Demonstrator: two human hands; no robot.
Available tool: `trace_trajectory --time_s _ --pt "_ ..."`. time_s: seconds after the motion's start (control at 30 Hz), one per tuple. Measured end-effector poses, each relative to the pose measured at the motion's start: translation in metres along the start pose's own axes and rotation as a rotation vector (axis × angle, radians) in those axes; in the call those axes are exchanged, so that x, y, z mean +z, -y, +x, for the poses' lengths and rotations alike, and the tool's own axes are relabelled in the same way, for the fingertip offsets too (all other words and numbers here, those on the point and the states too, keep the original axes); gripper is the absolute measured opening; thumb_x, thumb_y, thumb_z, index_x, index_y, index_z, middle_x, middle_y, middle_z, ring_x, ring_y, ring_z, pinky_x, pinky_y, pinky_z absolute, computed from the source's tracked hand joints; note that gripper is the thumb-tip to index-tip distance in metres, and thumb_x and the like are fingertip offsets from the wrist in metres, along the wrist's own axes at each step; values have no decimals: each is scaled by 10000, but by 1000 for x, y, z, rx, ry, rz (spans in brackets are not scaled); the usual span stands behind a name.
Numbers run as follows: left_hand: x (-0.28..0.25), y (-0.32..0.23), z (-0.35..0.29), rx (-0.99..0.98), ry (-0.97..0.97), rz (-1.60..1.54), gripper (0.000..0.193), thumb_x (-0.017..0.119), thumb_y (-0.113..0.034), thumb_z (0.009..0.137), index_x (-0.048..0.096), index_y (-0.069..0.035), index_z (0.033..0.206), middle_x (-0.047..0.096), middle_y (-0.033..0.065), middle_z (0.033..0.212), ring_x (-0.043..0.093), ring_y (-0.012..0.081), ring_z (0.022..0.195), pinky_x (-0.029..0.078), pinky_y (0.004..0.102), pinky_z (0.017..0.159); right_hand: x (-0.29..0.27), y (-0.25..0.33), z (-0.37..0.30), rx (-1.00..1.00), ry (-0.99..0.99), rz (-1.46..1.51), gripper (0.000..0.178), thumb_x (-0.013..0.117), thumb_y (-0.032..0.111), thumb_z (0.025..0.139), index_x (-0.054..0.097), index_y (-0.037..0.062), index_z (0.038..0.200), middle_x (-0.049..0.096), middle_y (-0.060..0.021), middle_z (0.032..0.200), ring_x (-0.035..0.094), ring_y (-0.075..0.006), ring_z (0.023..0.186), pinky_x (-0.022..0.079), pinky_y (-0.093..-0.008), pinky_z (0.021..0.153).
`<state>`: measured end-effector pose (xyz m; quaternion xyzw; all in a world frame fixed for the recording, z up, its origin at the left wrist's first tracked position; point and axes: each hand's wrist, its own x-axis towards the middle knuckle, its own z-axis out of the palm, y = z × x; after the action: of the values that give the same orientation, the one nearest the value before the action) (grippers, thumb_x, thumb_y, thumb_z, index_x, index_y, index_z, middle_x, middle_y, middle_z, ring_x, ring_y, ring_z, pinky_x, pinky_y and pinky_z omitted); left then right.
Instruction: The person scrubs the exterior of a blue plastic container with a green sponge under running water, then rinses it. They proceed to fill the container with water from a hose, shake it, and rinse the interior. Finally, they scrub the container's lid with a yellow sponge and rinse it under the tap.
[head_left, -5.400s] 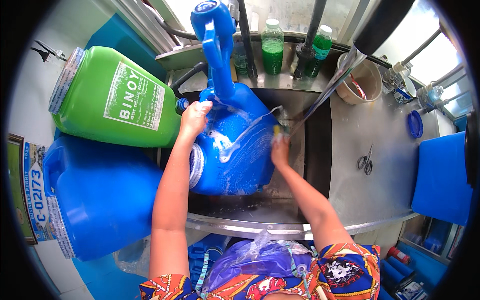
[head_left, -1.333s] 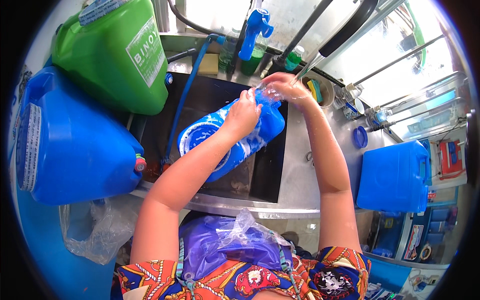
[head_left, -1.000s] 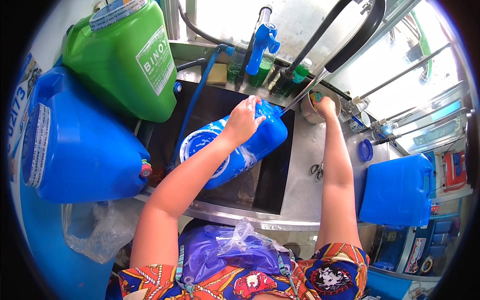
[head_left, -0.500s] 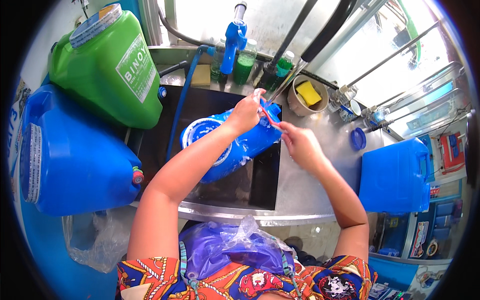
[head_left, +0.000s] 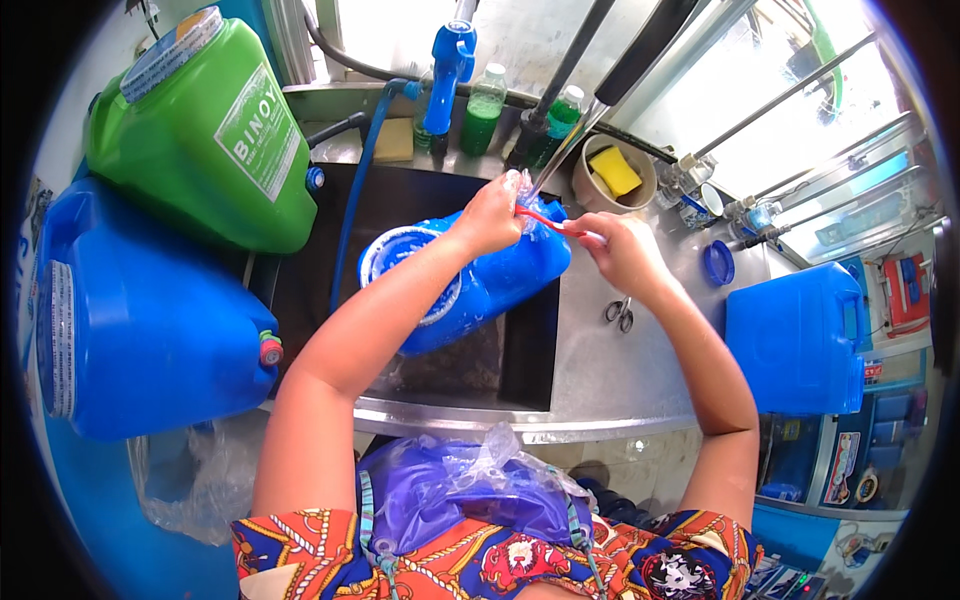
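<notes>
My right hand (head_left: 625, 252) pinches a thin red toothbrush-like brush (head_left: 550, 221), whose far end reaches to the fingers of my left hand (head_left: 495, 213). The left fingers are closed, with white suds on them, over something small that I cannot make out. Beneath both hands a blue water jug (head_left: 510, 280) lies on its side, tilted, in the dark sink (head_left: 400, 385). Its wide round mouth (head_left: 385, 252) faces left and carries suds. My left forearm partly covers the jug.
Left of the sink stand a green jug (head_left: 215, 140) and a blue jug (head_left: 150, 310). Behind are a blue nozzle (head_left: 447, 75), green-liquid bottles (head_left: 484, 110) and a bucket with a yellow sponge (head_left: 614, 172). Scissors (head_left: 620, 314), a blue cap (head_left: 718, 262) and another blue jug (head_left: 795, 340) are at right.
My right hand has moved slightly right and up with the brush, uncovering the scissors on the counter. My left hand stays over the jug's far end. The view has shifted a little.
</notes>
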<state>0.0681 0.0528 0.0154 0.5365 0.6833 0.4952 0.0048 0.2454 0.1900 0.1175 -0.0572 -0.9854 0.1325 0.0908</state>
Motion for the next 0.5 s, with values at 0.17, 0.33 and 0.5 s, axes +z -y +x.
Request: trace_trajectory --time_s 0.17,0.33,0.5 --pt "2 1 -5 -4 99 -137 401 676 17 724 551 28 1105 612 185 1000 621 350 998 487 372 889 -10 -2 24 -131 -207 -373 270 653 80 767 723 220 987 589 -62 813 604 -268 831 476 -390 745" --pt "-8 0 -10 -230 131 -250 560 699 27 730 479 11 1244 615 196 1078 617 330 1079 481 379 926 -2 19 24 -327 -256 -474 348 637 74 759 717 252 1047 572 -49 782 589 -254 794 475 -388 726" --pt "-23 -2 -10 -171 -27 48 465 684 -67 794 504 24 1213 573 219 1130 615 361 1033 494 417 893 5 27 16 64 89 22 262 625 58 844 692 167 1073 661 -131 822 667 -305 807 524 -416 709"
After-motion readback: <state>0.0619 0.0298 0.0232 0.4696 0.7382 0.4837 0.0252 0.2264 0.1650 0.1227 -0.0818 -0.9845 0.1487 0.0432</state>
